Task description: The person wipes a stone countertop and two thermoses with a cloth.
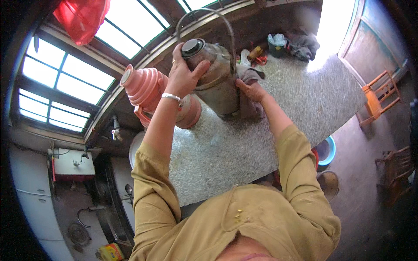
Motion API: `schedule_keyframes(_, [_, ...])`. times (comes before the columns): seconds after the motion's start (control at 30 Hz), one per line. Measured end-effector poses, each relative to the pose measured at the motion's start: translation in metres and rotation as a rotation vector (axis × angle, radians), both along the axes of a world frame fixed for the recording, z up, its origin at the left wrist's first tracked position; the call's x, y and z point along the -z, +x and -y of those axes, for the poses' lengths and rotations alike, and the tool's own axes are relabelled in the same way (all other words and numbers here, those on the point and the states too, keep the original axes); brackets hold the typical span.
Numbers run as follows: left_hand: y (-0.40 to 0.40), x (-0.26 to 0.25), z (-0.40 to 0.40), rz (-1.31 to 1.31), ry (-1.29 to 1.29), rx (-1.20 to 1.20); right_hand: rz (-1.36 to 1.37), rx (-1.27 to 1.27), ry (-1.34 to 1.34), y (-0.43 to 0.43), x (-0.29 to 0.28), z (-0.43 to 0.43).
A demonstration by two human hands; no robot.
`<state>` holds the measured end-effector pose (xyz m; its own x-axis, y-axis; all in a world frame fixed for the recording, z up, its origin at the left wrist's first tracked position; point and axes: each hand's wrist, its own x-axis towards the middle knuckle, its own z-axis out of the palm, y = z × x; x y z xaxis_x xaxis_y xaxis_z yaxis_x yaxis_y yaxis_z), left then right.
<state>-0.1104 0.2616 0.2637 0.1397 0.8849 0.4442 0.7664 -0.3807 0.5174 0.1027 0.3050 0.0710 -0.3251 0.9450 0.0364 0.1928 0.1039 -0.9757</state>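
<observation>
A metal vacuum flask (217, 88) with a dark cap and a raised hoop handle stands on the speckled stone counter (218, 156). Around its top, beside the cap, my left hand (186, 70) is gripping with thumb and fingers apart. My right hand (251, 89) holds a greyish cloth (249, 75) against the flask's right side; part of the cloth hangs down by the lower body. Just left of the flask stands a pink plastic vacuum flask (148, 86), partly hidden behind my left forearm.
Toward the back right are a dark tub with a plastic bag (277, 44), small packets and a dark bundle (303, 47). A tap (116, 132) is at the left. A blue basin (328, 150) and an orange wooden chair (375, 98) stand beyond the counter's right side.
</observation>
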Motion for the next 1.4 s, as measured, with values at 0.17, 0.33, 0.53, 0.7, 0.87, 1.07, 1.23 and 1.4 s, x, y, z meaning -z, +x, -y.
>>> schedule_keyframes(0.17, [-0.002,-0.018,0.019,-0.136,-0.063,-0.076,-0.276,0.06,0.006,-0.017,-0.013,0.024])
schedule_keyframes(0.33, [-0.011,0.009,0.008,0.103,0.198,0.09,-0.175,0.192,0.22,-0.07,-0.033,0.107])
schedule_keyframes(0.53, [-0.009,0.008,0.011,0.167,0.113,0.158,-0.135,0.141,0.516,-0.114,-0.058,0.124])
schedule_keyframes(0.7, [-0.017,0.013,0.005,0.112,0.143,0.13,0.079,0.281,0.548,-0.115,-0.004,0.113])
schedule_keyframes(0.87, [-0.02,0.012,0.003,0.152,0.094,0.132,0.433,0.212,0.336,-0.077,0.025,0.13])
schedule_keyframes(1.07, [-0.018,0.011,0.004,0.092,0.118,0.111,0.17,0.236,0.418,-0.108,-0.03,0.116])
schedule_keyframes(1.23, [-0.011,0.013,0.001,0.158,0.126,0.145,0.067,0.31,0.572,-0.113,-0.015,0.095])
schedule_keyframes(1.4, [-0.01,0.009,-0.003,0.09,0.195,0.138,0.246,0.545,0.6,-0.084,0.045,0.113])
